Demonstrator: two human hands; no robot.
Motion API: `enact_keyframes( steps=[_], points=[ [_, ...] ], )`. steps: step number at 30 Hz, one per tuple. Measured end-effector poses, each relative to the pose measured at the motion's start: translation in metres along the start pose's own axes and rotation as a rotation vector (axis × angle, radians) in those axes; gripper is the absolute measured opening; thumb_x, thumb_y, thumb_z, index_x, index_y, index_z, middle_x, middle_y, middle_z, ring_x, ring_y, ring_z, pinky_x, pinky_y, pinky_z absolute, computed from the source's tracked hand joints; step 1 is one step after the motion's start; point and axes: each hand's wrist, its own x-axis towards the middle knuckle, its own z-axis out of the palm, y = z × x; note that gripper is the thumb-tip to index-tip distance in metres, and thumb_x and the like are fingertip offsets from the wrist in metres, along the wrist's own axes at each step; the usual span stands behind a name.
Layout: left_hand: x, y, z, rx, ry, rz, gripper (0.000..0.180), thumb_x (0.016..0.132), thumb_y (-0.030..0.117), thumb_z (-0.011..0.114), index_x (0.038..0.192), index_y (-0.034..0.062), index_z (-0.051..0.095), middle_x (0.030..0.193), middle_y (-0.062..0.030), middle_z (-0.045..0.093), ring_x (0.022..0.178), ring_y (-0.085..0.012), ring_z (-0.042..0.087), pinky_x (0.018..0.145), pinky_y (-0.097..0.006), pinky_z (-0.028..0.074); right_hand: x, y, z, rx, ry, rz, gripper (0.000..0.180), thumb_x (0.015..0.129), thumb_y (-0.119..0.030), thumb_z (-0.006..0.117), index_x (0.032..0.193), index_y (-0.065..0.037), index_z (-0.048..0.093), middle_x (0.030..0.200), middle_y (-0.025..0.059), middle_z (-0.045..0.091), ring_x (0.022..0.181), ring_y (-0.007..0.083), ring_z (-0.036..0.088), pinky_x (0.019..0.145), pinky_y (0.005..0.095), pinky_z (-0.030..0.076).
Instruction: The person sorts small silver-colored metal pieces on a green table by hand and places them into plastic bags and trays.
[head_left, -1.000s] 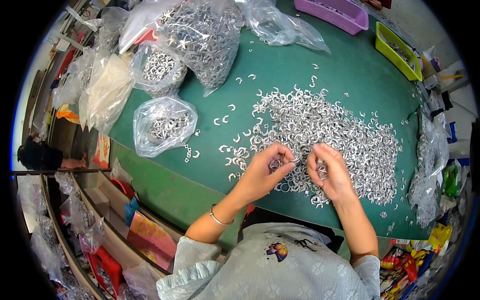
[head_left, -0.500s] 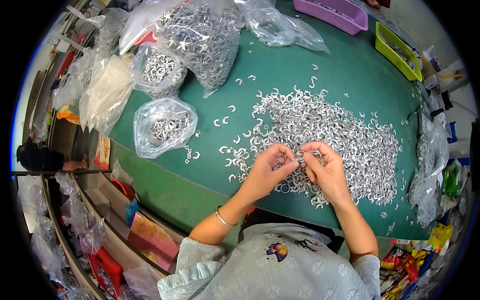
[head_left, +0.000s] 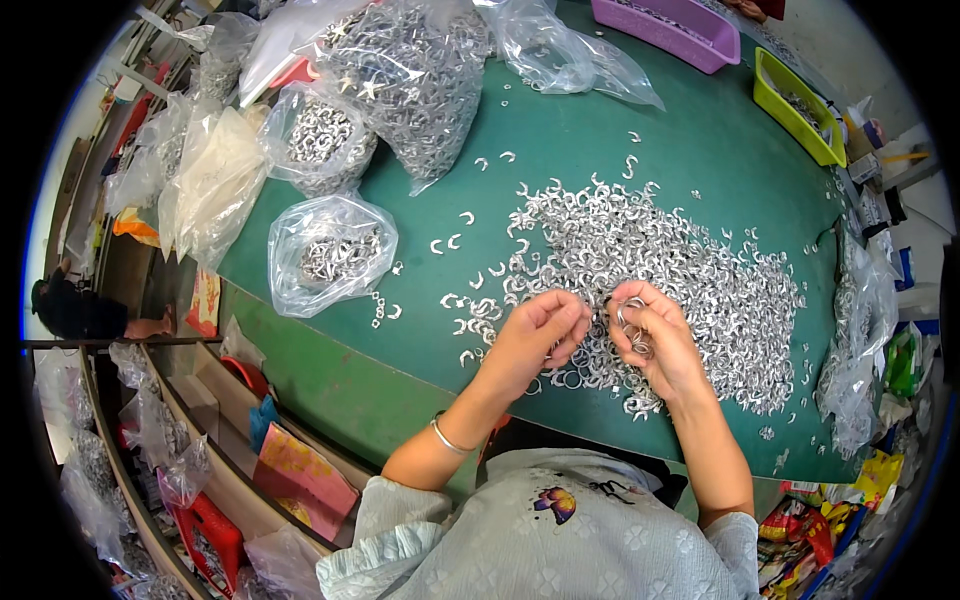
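Over the near edge of a heap of small silvery crescent-shaped metal pieces (head_left: 690, 270), both hands are raised close together. My right hand (head_left: 660, 345) is curled around several thin metal rings (head_left: 633, 312), which show between thumb and fingers. Just left of it, my left hand (head_left: 545, 335) has thumb and fingertips pinched together; whatever sits in that pinch is too small or hidden to name. A gap separates the two hands. Below my left hand, a few loose rings (head_left: 572, 379) lie at the heap's near edge on the green table (head_left: 430, 340).
At the left stand an open clear bag (head_left: 335, 255) of metal parts and a large full bag (head_left: 405, 90). A purple basket (head_left: 690, 40) and a lime-green basket (head_left: 797, 105) sit at the far right. Crumpled plastic bags (head_left: 855, 340) hang along the right edge.
My hands have moved apart from where their fingertips met around a ring. The left shifted slightly left, and the rings now show more plainly in my right hand.
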Motion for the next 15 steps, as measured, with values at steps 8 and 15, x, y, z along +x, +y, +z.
enact_keyframes(
  steps=[8,15],
  points=[
    [-0.006,0.002,0.006,0.539,0.049,0.271,0.009,0.086,0.006,0.057,0.091,0.0000,0.053,0.073,0.0004,0.055,0.061,-0.0034,0.048,0.050,-0.017,0.037,-0.002,0.005,0.006,-0.257,-0.033,-0.025,0.013,0.087,-0.011,0.058,0.094,-0.001,0.056,0.069,-0.0016,0.050,0.056,0.0032,0.044,0.040,0.0179,0.026],
    [-0.008,-0.004,0.010,0.825,0.144,0.538,0.010,0.086,0.004,0.057,0.094,-0.0009,0.054,0.069,-0.0010,0.055,0.056,-0.0045,0.047,0.048,-0.018,0.037,-0.008,0.010,0.009,-0.769,0.104,-0.555,0.008,0.079,-0.005,0.064,0.078,0.002,0.059,0.065,0.0038,0.057,0.063,0.0094,0.053,0.055,0.0251,0.042]
  ],
)
